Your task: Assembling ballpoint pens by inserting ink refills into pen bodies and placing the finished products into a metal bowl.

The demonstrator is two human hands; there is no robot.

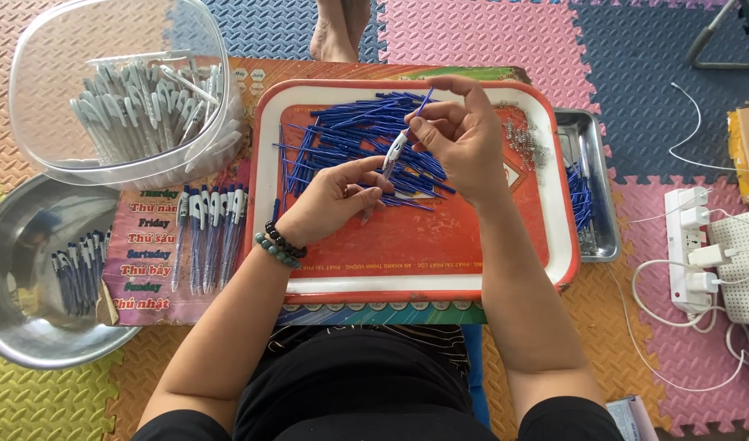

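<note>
A tray (268, 204) at centre carries a heap of refills (350, 135). Left of it lies a row of pens (209, 233), with a tub of pen barrels (150, 102) farther off and a bowl (15, 327) nearer. A small pan (591, 131) lies right of the tray, a power strip (686, 253) beyond it.

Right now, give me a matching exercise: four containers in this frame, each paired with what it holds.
Containers:
1. clear plastic tub
2. round steel bowl
3. red-rimmed tray
4. small steel tray

Contents:
A. heap of loose blue refills
B. a few finished pens
C. small springs and a few blue refills
D. pile of empty white pen barrels

Pairs: 1-D, 2-B, 3-A, 4-C
</note>
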